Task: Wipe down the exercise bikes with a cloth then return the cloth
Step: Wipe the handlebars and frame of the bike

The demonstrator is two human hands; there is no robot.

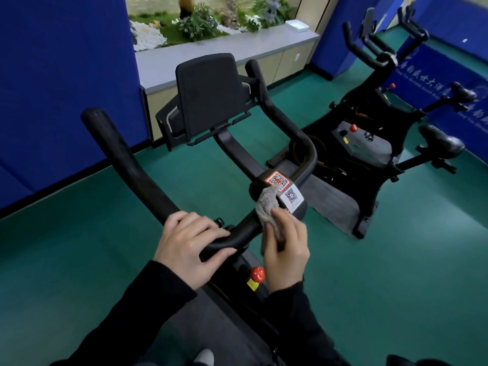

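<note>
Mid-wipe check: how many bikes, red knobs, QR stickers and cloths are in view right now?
Bikes: 3
Red knobs: 3
QR stickers: 2
Cloth: 1
Total: 9

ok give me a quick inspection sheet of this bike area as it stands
surface: green floor; both bikes stand on it
job's things: grey cloth against the handlebar of the near exercise bike, beside the QR stickers; second exercise bike stands to the right
clutter: white box on the counter
hands: left hand grips the handlebar; right hand holds the cloth
cables: nothing seen
surroundings: blue wall padding, plants behind the counter
</note>
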